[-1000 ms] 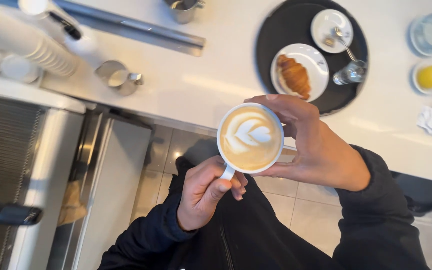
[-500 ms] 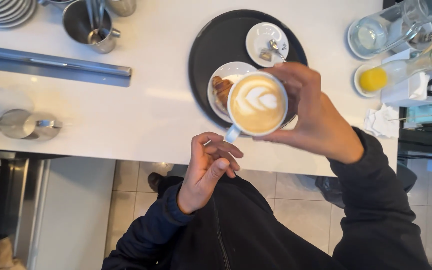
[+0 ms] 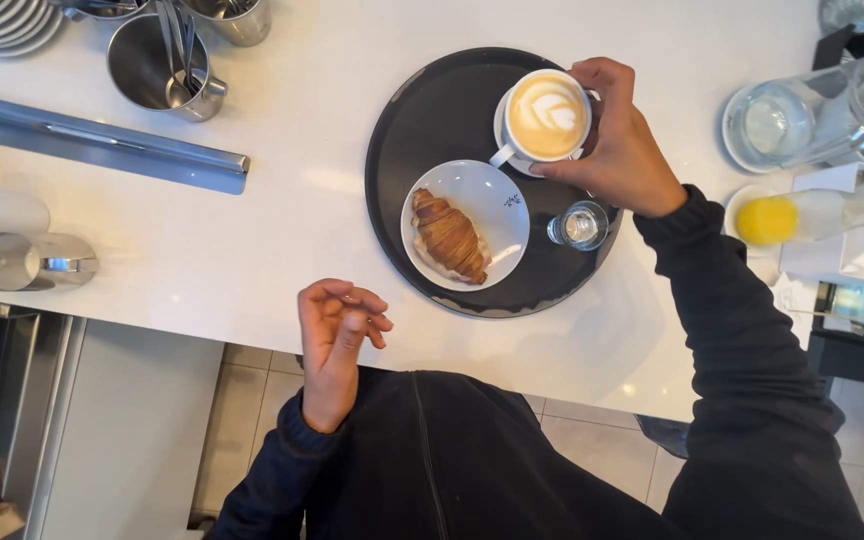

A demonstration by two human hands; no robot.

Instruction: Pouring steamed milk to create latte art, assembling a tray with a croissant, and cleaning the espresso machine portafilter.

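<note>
My right hand [image 3: 620, 140] grips a white cup of latte [image 3: 546, 116] with leaf-pattern foam, holding it over a white saucer on the round black tray [image 3: 422, 120]. Whether the cup touches the saucer I cannot tell. On the same tray lie a white plate [image 3: 492, 195] with a croissant [image 3: 449, 236] and a small glass of water [image 3: 580, 225]. My left hand [image 3: 335, 335] hovers empty near the white counter's front edge, fingers loosely curled and apart.
Steel pitchers [image 3: 157, 60] with spoons stand at the back left, beside stacked white saucers [image 3: 2, 22]. A metal rail [image 3: 102, 150] crosses the counter's left side. Glass carafes [image 3: 812, 110] and a bottle of orange juice [image 3: 802, 215] stand at the right.
My right hand has carried the latte forward and lowered it onto the tray's saucer. My left hand let go of the cup's handle and drew back toward my body.
</note>
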